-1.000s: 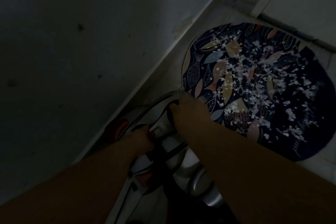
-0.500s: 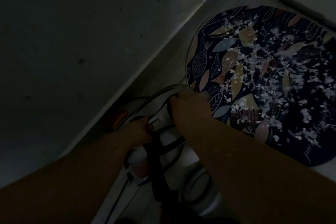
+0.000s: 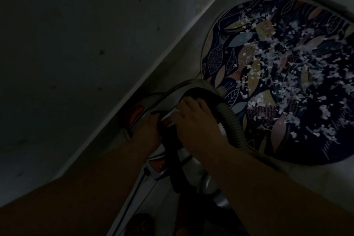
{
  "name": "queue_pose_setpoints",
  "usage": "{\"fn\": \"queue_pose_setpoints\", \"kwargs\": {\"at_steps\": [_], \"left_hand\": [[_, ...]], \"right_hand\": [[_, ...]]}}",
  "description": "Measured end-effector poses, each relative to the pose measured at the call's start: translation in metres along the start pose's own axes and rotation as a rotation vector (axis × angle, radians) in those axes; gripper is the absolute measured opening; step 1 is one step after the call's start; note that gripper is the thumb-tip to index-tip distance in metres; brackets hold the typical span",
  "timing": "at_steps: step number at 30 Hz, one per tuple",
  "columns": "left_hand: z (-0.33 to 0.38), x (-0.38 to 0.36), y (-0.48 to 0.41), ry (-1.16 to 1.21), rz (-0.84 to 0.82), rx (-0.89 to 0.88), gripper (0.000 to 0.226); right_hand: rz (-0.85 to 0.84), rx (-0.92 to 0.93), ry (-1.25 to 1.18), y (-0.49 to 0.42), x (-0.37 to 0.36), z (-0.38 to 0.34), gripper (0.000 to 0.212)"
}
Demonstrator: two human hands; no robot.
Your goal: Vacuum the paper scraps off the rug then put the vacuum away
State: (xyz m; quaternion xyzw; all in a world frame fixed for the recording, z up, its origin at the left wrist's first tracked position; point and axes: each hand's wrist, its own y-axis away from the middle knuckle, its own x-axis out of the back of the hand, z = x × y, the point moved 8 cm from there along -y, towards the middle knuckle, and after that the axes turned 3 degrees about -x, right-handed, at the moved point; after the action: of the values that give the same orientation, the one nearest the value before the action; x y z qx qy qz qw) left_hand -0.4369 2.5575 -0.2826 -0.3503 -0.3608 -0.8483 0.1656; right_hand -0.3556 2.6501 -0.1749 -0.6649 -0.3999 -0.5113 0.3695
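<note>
The vacuum (image 3: 178,120) sits on the floor (image 3: 316,188) between the wall (image 3: 76,53) at left and the rug (image 3: 287,74) at right, paper scraps (image 3: 283,59) strewn on the rug.

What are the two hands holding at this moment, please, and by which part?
Both grip the vacuum: the right hand on the hose end at its top, the left hand on the body beside the red switch.

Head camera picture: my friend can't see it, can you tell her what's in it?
In dim light, a person's left hand and right hand grip a canister vacuum on the floor beside a wall. Its grey ribbed hose curves past the right hand, and a round, dark fish-patterned rug alongside is strewn with white paper scraps.
</note>
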Motion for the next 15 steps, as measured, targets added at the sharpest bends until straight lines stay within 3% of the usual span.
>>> {"fn": "queue_pose_setpoints", "kwargs": {"at_steps": [2,5,8,11,12,15], "left_hand": [[0.000,0.008,0.010,-0.025,0.071,-0.055,0.067],[-0.018,-0.003,0.026,0.066,0.011,-0.057,0.072],[-0.029,-0.012,0.040,0.038,-0.045,-0.031,0.080],[-0.036,-0.019,0.054,0.076,-0.050,-0.016,0.084],[-0.037,-0.020,0.058,0.070,-0.073,-0.008,0.084],[-0.036,-0.021,0.069,0.085,-0.117,0.001,0.091]], "right_hand": [[-0.144,-0.023,-0.056,0.022,-0.024,-0.015,0.031],[-0.436,-0.253,-0.102,0.060,-0.076,-0.018,0.056],[-0.412,-0.453,-0.210,0.090,-0.090,-0.026,0.088],[-0.688,-0.608,-0.361,0.119,-0.109,-0.032,0.094],[-0.698,-0.631,-0.328,0.122,-0.102,-0.034,0.091],[-0.402,-0.604,-0.194,0.114,-0.073,-0.031,0.090]]}}
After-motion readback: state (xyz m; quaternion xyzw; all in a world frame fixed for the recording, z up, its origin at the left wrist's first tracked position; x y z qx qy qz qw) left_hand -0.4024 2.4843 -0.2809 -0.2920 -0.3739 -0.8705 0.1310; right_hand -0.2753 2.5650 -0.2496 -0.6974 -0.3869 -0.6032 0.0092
